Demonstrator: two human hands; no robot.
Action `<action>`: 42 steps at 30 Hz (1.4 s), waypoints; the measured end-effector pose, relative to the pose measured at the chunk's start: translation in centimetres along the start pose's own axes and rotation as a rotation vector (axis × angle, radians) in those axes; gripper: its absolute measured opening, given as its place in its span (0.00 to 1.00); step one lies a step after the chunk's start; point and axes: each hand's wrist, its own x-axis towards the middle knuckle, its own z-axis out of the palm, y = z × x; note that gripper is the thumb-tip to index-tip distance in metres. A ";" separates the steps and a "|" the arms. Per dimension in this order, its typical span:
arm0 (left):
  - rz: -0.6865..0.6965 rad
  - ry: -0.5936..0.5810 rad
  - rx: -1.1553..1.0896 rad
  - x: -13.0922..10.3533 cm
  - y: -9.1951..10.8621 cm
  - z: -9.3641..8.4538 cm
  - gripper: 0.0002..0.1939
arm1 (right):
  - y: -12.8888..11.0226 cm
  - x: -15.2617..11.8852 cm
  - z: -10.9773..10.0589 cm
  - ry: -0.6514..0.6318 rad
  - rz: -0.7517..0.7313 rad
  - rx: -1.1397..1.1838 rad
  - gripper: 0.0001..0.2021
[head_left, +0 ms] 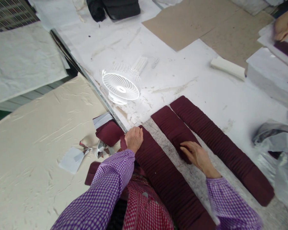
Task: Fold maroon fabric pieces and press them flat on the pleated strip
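Observation:
Three rows of overlapping maroon fabric pieces lie slantwise before me: a near row, a shorter middle row and a far row. My left hand is closed at the upper end of the near row, with maroon fabric showing beside its fingers. How many pieces it grips is hidden. Over the lower end of the middle row, my right hand rests with its fingers stretched out, touching the fabric. A small maroon stack with pale pieces on it lies left of my left hand.
A white fan lies on the white table beyond the rows. Brown paper, a white roll and dark rolls are farther back. Clear plastic bunches at right. Another person's hand shows at upper right.

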 end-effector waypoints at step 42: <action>-0.023 -0.006 -0.047 0.0 -0.1 0.2 0.14 | 8.1 5.4 0.2 -0.295 0.319 0.019 0.15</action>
